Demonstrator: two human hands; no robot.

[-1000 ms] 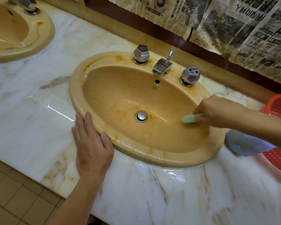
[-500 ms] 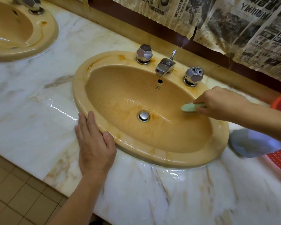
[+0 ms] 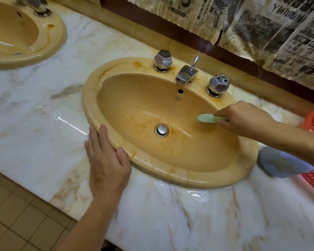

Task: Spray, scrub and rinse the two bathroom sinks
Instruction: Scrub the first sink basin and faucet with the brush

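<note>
Left of the near sink [image 3: 170, 180] we see the second sink [image 3: 49, 44], well apart on the marble counter [image 3: 34, 142]. Our left hand [image 3: 107, 165] lies flat, fingers straight and together, against the near sink's left rim. Inside its right wall, our right hand [image 3: 243, 118] curls round a pale green brush [image 3: 207, 118], whose head points toward the drain [image 3: 161, 130].

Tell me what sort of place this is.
Most likely a bathroom or washroom, perhaps a shared one. Two yellow oval sinks, the near sink and a second sink, are set in one marble counter, each with chrome taps. The right hand holds a green brush inside the near bowl.
</note>
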